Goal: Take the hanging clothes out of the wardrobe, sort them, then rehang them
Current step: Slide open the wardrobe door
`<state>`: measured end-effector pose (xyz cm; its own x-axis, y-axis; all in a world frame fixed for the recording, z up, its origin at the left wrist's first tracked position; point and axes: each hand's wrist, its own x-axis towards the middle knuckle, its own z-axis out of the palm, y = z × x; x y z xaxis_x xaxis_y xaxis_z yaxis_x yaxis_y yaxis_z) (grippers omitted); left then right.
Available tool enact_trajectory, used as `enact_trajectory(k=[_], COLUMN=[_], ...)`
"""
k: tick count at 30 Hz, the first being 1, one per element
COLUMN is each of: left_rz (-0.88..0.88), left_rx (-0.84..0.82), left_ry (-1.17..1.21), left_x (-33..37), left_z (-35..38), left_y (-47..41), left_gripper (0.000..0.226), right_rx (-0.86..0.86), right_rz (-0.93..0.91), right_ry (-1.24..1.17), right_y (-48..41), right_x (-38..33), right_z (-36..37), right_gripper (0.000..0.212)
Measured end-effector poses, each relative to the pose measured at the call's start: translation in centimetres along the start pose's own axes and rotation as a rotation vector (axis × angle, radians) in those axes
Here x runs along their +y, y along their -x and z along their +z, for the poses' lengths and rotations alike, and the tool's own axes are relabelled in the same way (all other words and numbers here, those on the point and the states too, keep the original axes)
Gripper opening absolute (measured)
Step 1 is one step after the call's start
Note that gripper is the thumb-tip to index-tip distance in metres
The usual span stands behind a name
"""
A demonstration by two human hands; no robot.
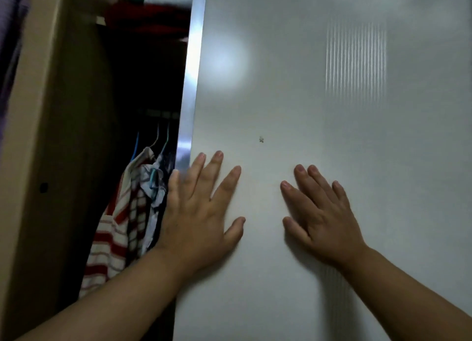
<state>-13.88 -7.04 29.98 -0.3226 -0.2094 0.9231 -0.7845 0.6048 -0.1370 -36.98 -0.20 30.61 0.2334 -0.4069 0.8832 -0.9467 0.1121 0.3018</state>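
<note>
A white sliding wardrobe door (pixel 332 110) fills most of the view, with a metal strip (pixel 190 85) along its left edge. My left hand (pixel 196 213) lies flat on the door beside that edge, fingers spread. My right hand (pixel 321 215) is pressed flat on the door further right. Through the gap at the left hang a red-and-white striped garment (pixel 109 238), a checked garment (pixel 136 220) and a pale crumpled one (pixel 155 187) on hangers from a rail (pixel 158 113). The rest of the clothes are hidden behind the door.
The wardrobe's beige side panel (pixel 51 161) stands at the left. Red and teal folded items (pixel 145 18) sit on a shelf above the rail. Purple fabric (pixel 10 46) shows at the far left edge.
</note>
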Motion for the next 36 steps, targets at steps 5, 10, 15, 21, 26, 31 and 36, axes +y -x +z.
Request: enact_trajectory(k=[5, 10, 15, 21, 26, 31, 36], left_rz=[-0.085, -0.261, -0.171, -0.102, -0.022, 0.049, 0.085], left_rx=[0.099, 0.015, -0.033, -0.041, -0.084, -0.133, -0.138], left_ry=[0.304, 0.763, 0.842, 0.913, 0.893, 0.875, 0.880], left_x=[1.6, 3.3, 5.3, 8.6, 11.1, 14.6, 18.3], left_z=[0.5, 1.9, 3.4, 4.7, 5.7, 7.1, 8.5], left_y=[-0.3, -1.2, -2.0, -2.8, -4.1, -5.1, -6.1], left_gripper=[0.095, 0.091, 0.089, 0.090, 0.090, 0.094, 0.094], right_rx=[-0.007, 0.009, 0.008, -0.044, -0.065, -0.053, -0.101], right_rz=[0.181, 0.305, 0.394, 0.316, 0.454, 0.531, 0.565], right_ry=[-0.141, -0.088, -0.098, -0.186, -0.146, -0.103, 0.002], right_y=[1.3, 1.8, 0.1, -3.4, -4.6, -3.8, -2.5], right_x=[1.4, 2.4, 1.6, -0.5, 0.5, 3.6, 7.1], right_z=[-0.6, -1.9, -4.0, -4.4, -3.8, -4.1, -4.6], right_gripper=[0.063, 0.063, 0.075, 0.079, 0.078, 0.065, 0.062])
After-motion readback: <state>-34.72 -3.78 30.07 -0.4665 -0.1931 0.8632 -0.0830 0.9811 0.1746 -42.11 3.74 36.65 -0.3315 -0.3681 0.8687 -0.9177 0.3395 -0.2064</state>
